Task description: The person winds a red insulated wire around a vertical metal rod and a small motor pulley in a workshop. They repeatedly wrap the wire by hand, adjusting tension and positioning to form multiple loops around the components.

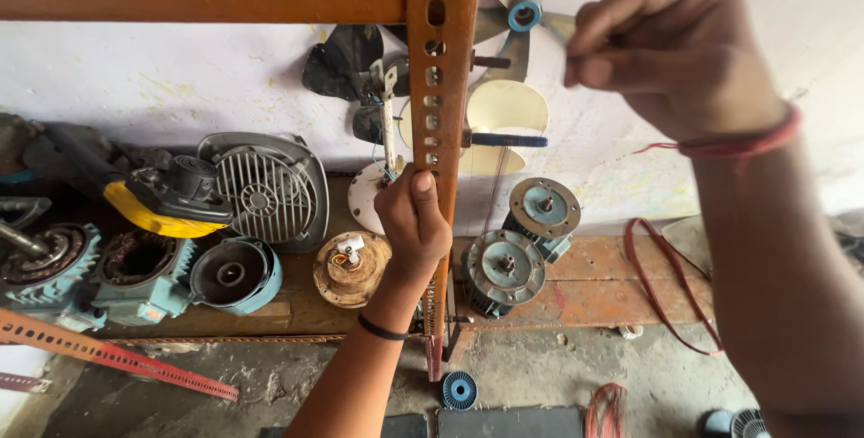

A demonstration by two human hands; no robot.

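My left hand (412,222) grips the upright of a rusty orange slotted angle frame (443,114), thumb pointing up along its edge. A black band circles that wrist. Raised at the upper right, my right hand (670,46) is closed, its fingertips pinched on a thin wire (490,188) that runs down past the frame; the strand is barely visible. It wears a ring, with red thread around the wrist. A blue-handled rod (508,140) sticks out of the upright.
Along the wall below lie several electric motors: two round grey ones (504,267), teal housings (144,276), a grey fan cover (265,188), a rusty round rotor part (351,267). A red belt (661,280) and red slotted strip (117,354) lie on the floor. Fan blades (517,6) hang above.
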